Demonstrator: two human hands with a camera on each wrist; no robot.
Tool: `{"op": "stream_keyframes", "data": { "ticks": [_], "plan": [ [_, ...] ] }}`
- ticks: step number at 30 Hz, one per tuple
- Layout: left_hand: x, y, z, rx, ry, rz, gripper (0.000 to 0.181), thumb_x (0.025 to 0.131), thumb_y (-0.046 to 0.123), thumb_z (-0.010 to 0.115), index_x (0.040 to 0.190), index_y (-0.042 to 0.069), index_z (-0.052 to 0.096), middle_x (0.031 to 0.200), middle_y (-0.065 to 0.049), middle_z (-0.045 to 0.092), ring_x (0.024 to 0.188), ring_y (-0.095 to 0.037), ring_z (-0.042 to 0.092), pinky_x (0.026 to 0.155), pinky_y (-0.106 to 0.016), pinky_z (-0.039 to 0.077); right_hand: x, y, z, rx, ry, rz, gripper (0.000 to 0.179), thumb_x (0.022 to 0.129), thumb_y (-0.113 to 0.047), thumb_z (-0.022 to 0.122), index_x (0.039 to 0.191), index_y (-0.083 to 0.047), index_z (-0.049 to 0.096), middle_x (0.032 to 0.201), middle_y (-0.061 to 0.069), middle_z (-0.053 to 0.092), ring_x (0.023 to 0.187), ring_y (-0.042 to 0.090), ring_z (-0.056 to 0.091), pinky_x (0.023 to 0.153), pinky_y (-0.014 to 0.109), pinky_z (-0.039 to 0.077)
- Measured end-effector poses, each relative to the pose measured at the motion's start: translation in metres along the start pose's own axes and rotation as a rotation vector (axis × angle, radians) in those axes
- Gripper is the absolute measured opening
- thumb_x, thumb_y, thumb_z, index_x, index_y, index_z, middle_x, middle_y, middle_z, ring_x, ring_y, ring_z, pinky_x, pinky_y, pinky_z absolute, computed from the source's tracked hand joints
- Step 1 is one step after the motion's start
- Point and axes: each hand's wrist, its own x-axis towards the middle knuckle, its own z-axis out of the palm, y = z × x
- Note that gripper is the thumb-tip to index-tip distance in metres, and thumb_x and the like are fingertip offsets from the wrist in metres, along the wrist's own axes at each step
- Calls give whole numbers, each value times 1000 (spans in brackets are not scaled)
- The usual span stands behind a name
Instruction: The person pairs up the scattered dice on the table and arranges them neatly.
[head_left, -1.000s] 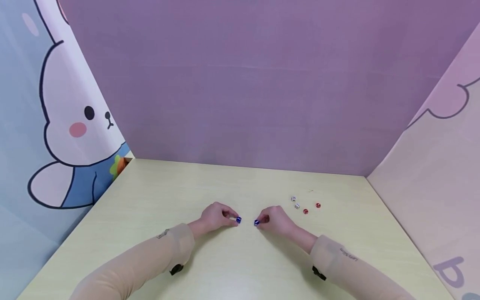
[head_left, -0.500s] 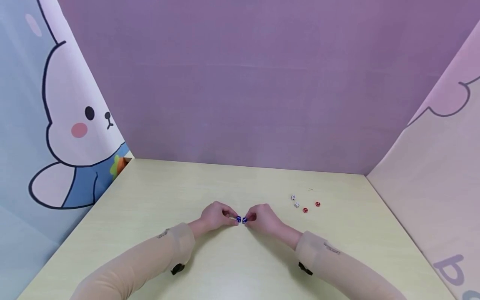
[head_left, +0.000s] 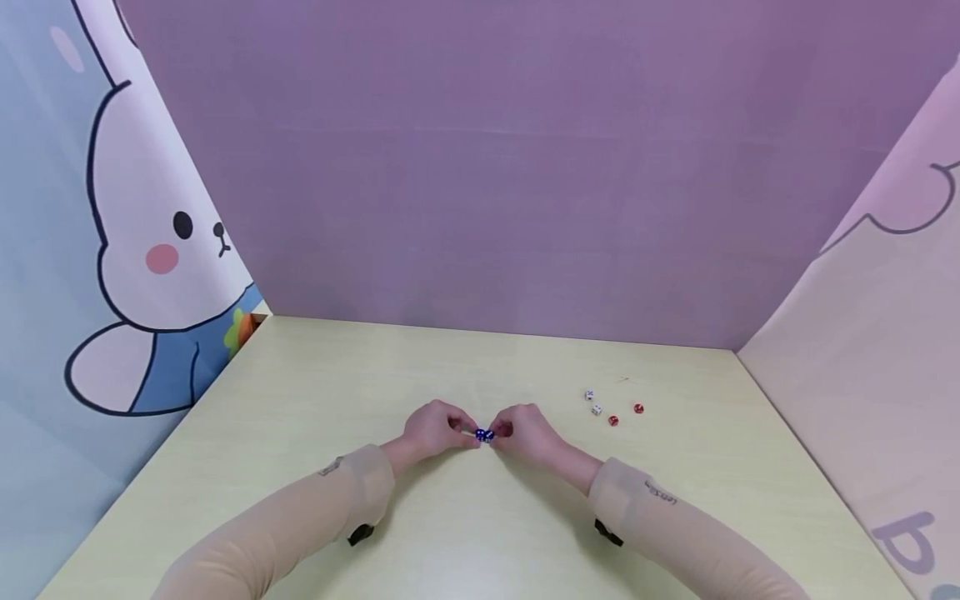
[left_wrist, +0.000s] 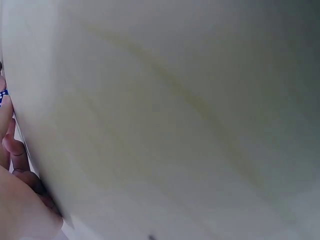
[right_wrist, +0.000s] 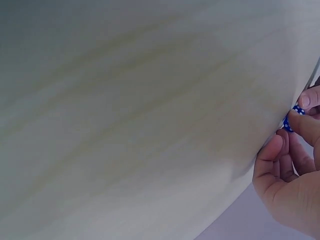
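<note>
In the head view two small blue dice with white pips meet side by side at the middle of the table (head_left: 480, 525). My left hand (head_left: 433, 431) pinches the left blue die (head_left: 480, 435) between thumb and fingertips. From the other side, my right hand (head_left: 528, 437) pinches the right blue die (head_left: 490, 436) the same way. The right wrist view shows the right hand (right_wrist: 295, 195) at the edge, with a blue die (right_wrist: 287, 124) partly behind its fingers. Only a sliver of the left hand (left_wrist: 20, 200) and a bit of blue die (left_wrist: 3, 95) enter the left wrist view.
Two white dice, one farther back (head_left: 589, 395) and one nearer (head_left: 596, 410), lie beyond the right hand. Beside them are two red dice, one left (head_left: 613, 421) and one right (head_left: 639, 408). A purple backdrop (head_left: 487, 167) and printed side panels enclose the table.
My right hand has moved left with its blue die, closing the gap to the left hand's die. The left hand has barely moved, and the white and red dice stay put.
</note>
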Motion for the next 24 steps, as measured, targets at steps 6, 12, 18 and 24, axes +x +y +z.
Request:
{"op": "stream_keyframes", "data": {
  "ticks": [6, 12, 18, 24],
  "plan": [
    [1, -1, 0, -2, -2, -1, 19, 68, 37, 83, 82, 29, 75, 65, 14, 58, 62, -5, 49, 59, -24, 35, 1, 2, 0, 4, 7, -1, 7, 76, -1, 75, 82, -3, 71, 69, -1, 65, 61, 5, 54, 58, 19, 45],
    [1, -1, -2, -20, -7, 3, 18, 69, 37, 83, 83, 29, 75, 64, 12, 58, 61, -7, 49, 58, -24, 34, 2, 4, 2, 15, -2, 9, 9, 76, -5, 75, 85, -4, 71, 70, -2, 65, 61, 4, 53, 58, 19, 45],
    [0, -2, -5, -38, -35, 9, 19, 70, 35, 82, 86, 27, 75, 63, 10, 56, 60, -8, 47, 59, -24, 34, -1, 3, -6, 10, -17, 26, 22, 77, -8, 76, 97, -1, 69, 72, 0, 62, 63, 8, 53, 59, 20, 46],
    [-1, -4, -8, -64, -77, 38, 20, 72, 31, 82, 89, 22, 76, 62, 7, 55, 58, -8, 46, 58, -23, 35, -9, 17, -31, -48, 49, 72, 23, 79, -10, 74, 100, -2, 69, 79, 2, 64, 67, 9, 54, 61, 21, 46]
  ]
}}
